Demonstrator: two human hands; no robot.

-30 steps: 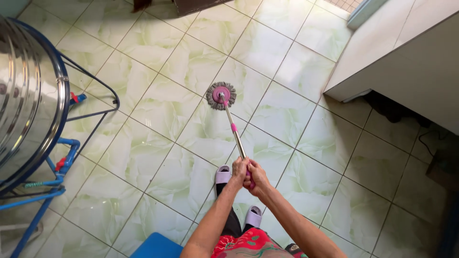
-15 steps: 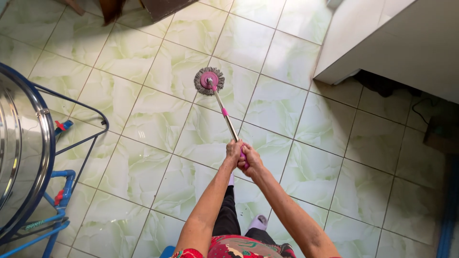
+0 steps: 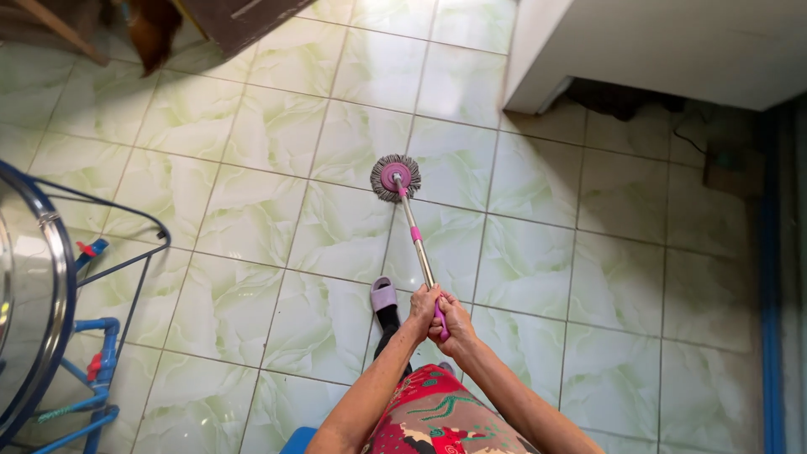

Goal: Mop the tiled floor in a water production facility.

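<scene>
A mop with a round grey head and pink hub point(image 3: 396, 177) rests on the pale green tiled floor point(image 3: 252, 210), its silver and pink pole point(image 3: 416, 240) slanting back toward me. My left hand point(image 3: 423, 309) and my right hand point(image 3: 452, 323) are both closed around the pole's near end, side by side, with the left slightly higher on the pole. My foot in a lilac slipper point(image 3: 383, 296) stands just left of the hands. My red patterned clothing point(image 3: 437, 420) fills the bottom centre.
A large steel drum on a dark wire frame point(image 3: 50, 277) with blue pipework point(image 3: 97, 370) stands at the left. A white cabinet or counter point(image 3: 656, 50) overhangs the upper right. A blue vertical strip point(image 3: 769, 277) runs along the right edge. Dark wooden furniture point(image 3: 227, 21) sits at the top.
The mop head has slid over the tiles away from the drum, and my view has shifted right. Both hands stay closed on the pole.
</scene>
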